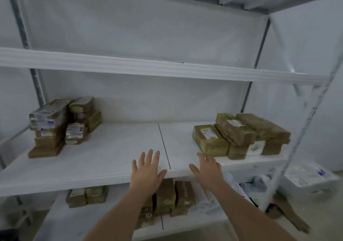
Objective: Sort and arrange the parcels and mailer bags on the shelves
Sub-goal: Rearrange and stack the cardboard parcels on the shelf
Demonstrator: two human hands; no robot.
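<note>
Reaching flat-fingered, left hand point(147, 170) and right hand point(207, 170) hold nothing.

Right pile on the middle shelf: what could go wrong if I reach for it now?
The right pile is loosely stacked, its top parcels tilted; pulling the front parcel may topple them. Both hands are open and empty at the shelf edge, so a one-handed grab could drop a parcel onto the shelf below.
</note>
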